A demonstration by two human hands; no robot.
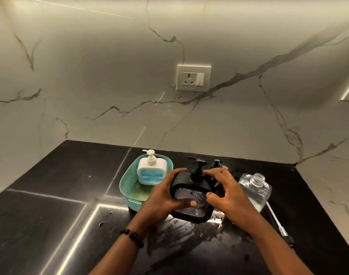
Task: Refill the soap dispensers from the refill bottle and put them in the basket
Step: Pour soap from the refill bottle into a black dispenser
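Observation:
A black soap dispenser (189, 203) with a black pump top is held tilted above the counter. My left hand (165, 195) grips its left side, thumb across its clear front window. My right hand (227, 191) holds its right side, fingers near the pump. A white dispenser (151, 171) with a blue window and white pump stands upright in the teal basket (128, 185). The clear refill bottle (255, 187), cap off, stands to the right, about half full. Another black pump (216, 164) shows behind my right hand; its body is hidden.
The black counter (50, 225) has wet spill patches in front of the dispenser. A loose pump tube (277, 219) lies at the right near the counter's edge. A wall socket (193, 78) sits on the marble backsplash.

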